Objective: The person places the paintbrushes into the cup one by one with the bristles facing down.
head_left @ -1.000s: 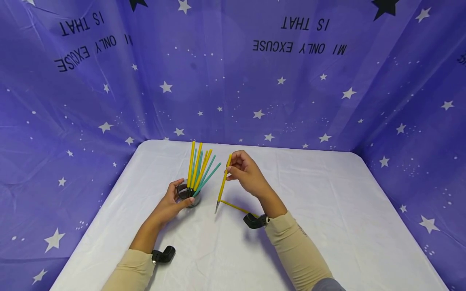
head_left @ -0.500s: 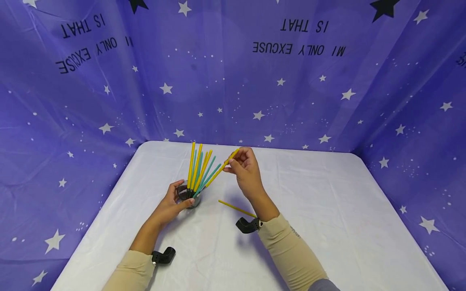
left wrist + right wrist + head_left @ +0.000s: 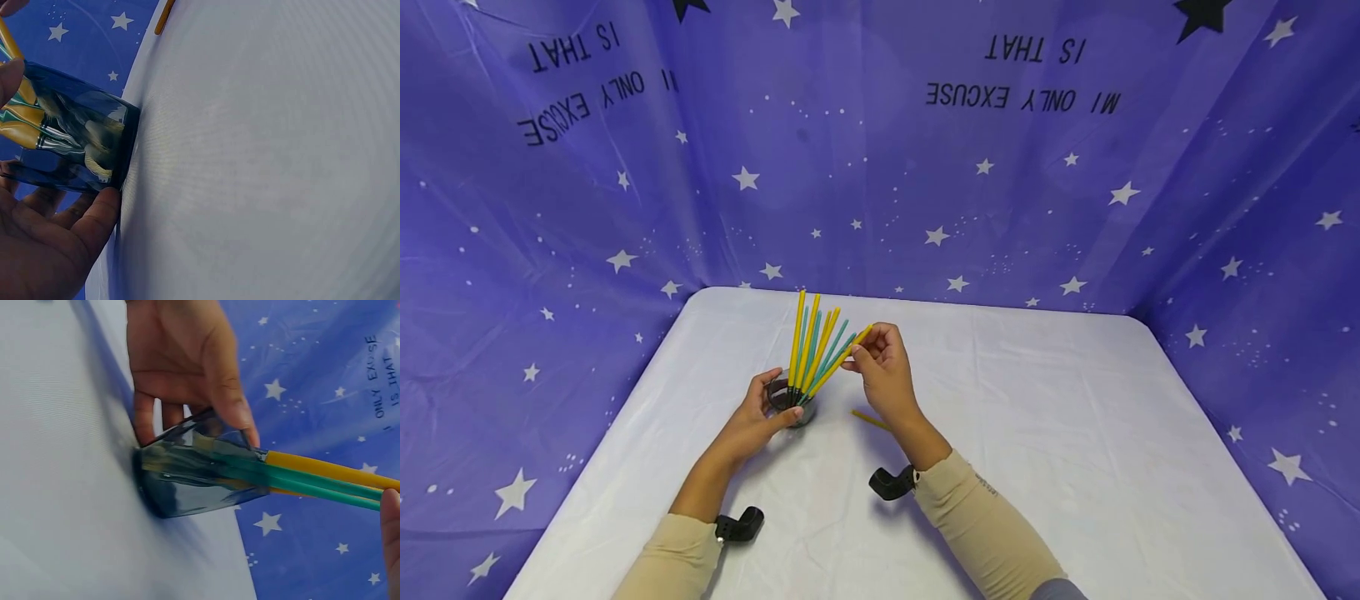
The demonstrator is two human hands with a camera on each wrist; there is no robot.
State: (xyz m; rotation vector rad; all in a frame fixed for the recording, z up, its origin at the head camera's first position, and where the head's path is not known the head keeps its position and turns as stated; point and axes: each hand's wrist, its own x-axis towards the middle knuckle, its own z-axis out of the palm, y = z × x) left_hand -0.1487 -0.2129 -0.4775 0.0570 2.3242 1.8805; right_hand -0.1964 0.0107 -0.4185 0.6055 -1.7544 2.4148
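We see the left hand (image 3: 758,419) curled around a dark glass cup (image 3: 788,402) that stands on the white table (image 3: 1075,467). The right hand (image 3: 880,371) pinches the upper end of a yellow stick (image 3: 842,362); its lower end goes down into the cup among the other yellow and green sticks (image 3: 808,346). The right wrist partly hides one more yellow stick (image 3: 869,419) lying on the table. A purple cloth with stars (image 3: 1150,208) hangs around the table, its letters upside down
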